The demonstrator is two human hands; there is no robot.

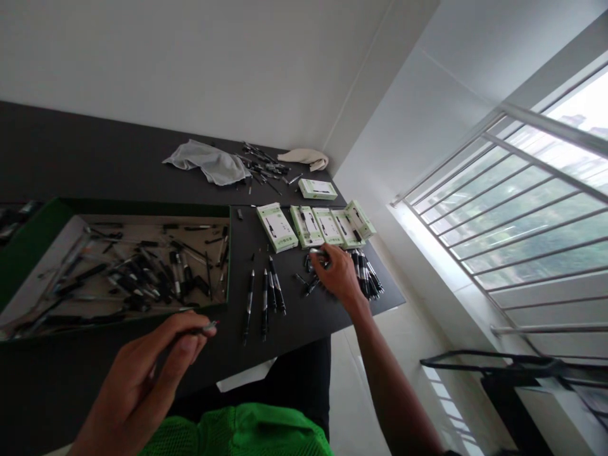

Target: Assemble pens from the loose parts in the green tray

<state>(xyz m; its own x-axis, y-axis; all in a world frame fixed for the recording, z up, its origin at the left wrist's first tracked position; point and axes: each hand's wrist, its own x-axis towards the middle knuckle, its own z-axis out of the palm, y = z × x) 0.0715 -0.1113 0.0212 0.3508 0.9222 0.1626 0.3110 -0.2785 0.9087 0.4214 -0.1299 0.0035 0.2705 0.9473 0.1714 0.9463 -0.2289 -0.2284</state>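
Note:
My left hand (156,361) is low at the near edge of the dark table (118,171), its fingers pinched round a thin pen part (202,329) with a reddish tip. My right hand (339,272) reaches out over the table's right side, fingers curled on a small silvery pen piece (317,252), beside a bundle of black and silver pens (367,273). A few assembled pens (265,294) lie side by side between my hands. Just beyond my right hand runs a row of green and white pen boxes (316,226).
A green-edged tray (118,272) full of loose pen parts sits at the left. A grey cloth (206,163), more loose pens (263,168), another box (317,188) and a beige cloth (304,157) lie at the far end. A barred window (522,209) is on the right.

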